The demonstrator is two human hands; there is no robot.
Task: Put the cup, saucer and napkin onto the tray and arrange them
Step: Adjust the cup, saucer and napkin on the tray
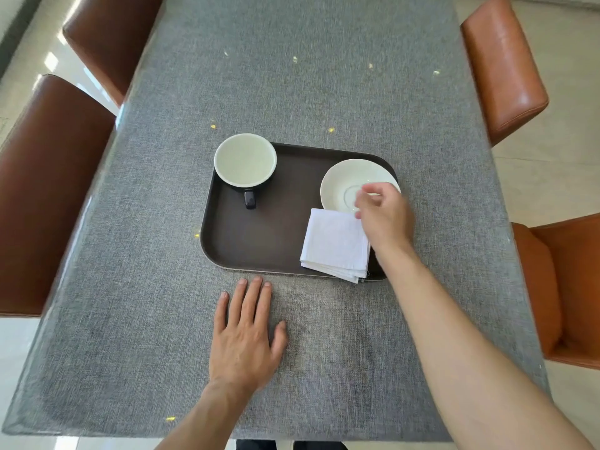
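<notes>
A dark brown tray [276,235] lies in the middle of the table. On its far left corner stands a cup [245,160], black outside and white inside, its handle pointing toward me. A white saucer [344,180] rests at the tray's far right corner. A folded white napkin [334,243] lies at the near right, one corner hanging over the tray's rim. My right hand [384,216] hovers over the saucer's near edge and the napkin's far corner, fingers curled; I cannot tell whether it pinches anything. My left hand [243,332] lies flat on the table before the tray, fingers spread.
A grey cloth covers the table [292,76]. Brown leather chairs stand at the left [48,190] and far left [110,37]; orange ones at the far right [503,66] and near right [565,287]. The table's near edge runs just below my forearms.
</notes>
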